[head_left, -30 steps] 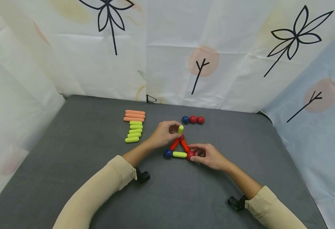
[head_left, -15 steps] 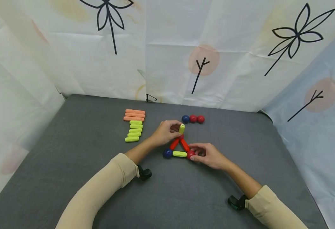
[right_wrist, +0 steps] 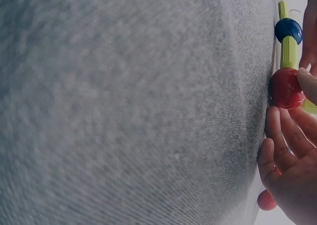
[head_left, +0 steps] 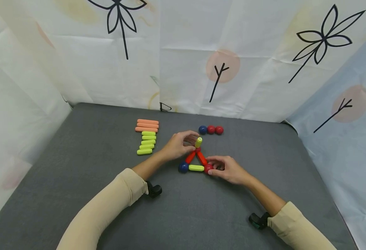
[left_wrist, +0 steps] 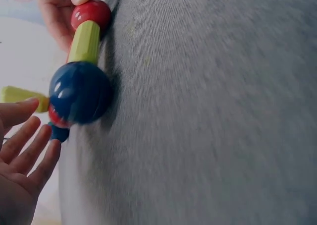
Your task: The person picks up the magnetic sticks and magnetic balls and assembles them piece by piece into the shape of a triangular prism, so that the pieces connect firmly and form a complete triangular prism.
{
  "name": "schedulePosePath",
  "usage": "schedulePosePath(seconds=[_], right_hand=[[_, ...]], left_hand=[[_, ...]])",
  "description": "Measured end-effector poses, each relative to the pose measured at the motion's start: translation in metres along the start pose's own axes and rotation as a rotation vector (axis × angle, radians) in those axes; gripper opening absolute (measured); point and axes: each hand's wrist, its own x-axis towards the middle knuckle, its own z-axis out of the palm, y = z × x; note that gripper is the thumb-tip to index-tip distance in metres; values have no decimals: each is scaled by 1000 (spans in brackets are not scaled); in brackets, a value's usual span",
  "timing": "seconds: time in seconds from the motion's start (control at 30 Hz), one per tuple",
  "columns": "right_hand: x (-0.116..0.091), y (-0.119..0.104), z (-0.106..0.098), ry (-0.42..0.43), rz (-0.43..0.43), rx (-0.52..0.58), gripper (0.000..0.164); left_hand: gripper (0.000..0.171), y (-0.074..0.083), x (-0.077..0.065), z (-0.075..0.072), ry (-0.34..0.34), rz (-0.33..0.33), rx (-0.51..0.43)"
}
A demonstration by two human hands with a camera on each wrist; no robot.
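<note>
My left hand [head_left: 178, 145] had its thumb and fingers pinched about a raised yellow stick [head_left: 198, 142], which stood, leaning slightly, on the far red ball [head_left: 197, 150]. My right hand [head_left: 229, 170] gripped the near red ball [head_left: 208, 168], thumb on one side and fingers on the other. Those 2 balls and a blue ball [head_left: 183, 167] made the corners of a triangle lying on the grey counter [head_left: 248, 139]. A flat yellow stick [head_left: 196, 168] joined the blue ball to the near red ball, and 2 red sticks [head_left: 202, 158] ran from there up to the far corner. Beyond my hands, 3 loose balls [head_left: 211, 130] sat touching in a row, 1 blue and 2 red. Off to my left lay 3 orange sticks [head_left: 147, 125], with 5 spare yellow sticks [head_left: 146, 142] lined up just below them.
</note>
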Motion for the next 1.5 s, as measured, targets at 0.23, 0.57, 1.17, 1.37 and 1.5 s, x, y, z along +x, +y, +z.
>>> schedulePosePath(seconds=[0.23, 0.57, 1.17, 1.37, 1.5], right_hand=[[1, 1, 3, 5, -12, -6, 45], [-2, 0, -1, 9, -20, -16, 44], [-2, -1, -1, 13, -8, -7, 44], [-1, 0, 0, 13, -16, -3, 44], [-2, -1, 1, 7, 1, -5, 46]], left_hand=[[39, -2, -42, -48, 29, -16, 71], [38, -17, -110, -100, 87, -106, 265], [42, -26, -117, -95, 79, -125, 417], [43, -15, -106, -76, 83, -105, 229], [45, -5, -96, -56, 82, -56, 39]])
